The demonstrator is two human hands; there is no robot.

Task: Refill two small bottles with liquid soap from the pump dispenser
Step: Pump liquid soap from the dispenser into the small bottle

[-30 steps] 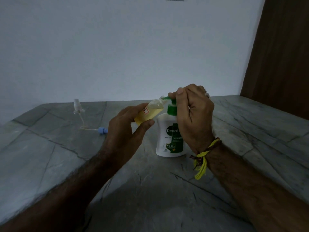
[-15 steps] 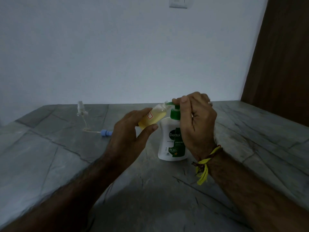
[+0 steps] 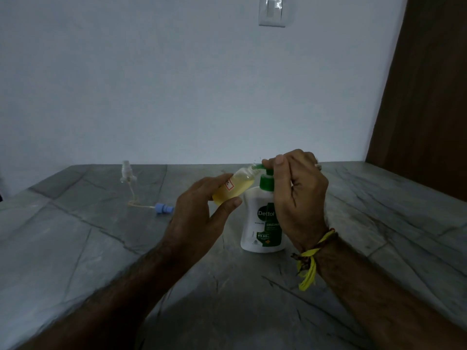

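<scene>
A white Dettol pump dispenser (image 3: 261,221) with a green pump head stands on the grey stone counter (image 3: 88,236). My right hand (image 3: 299,195) curls over the pump head, thumb on top of the green nozzle. My left hand (image 3: 199,215) grips a small clear bottle (image 3: 235,188) holding yellow liquid, tilted with its open mouth up against the nozzle tip. A second small clear bottle (image 3: 127,173) with a spray top stands at the back left of the counter.
A blue cap (image 3: 163,207) with a thin dip tube lies on the counter between the second bottle and my left hand. A white wall with a light switch (image 3: 273,11) rises behind. A brown wooden door (image 3: 429,97) stands at the right.
The view has tilted upward, so hands and dispenser sit lower in the frame. Both hands keep their hold, with the small bottle still at the nozzle.
</scene>
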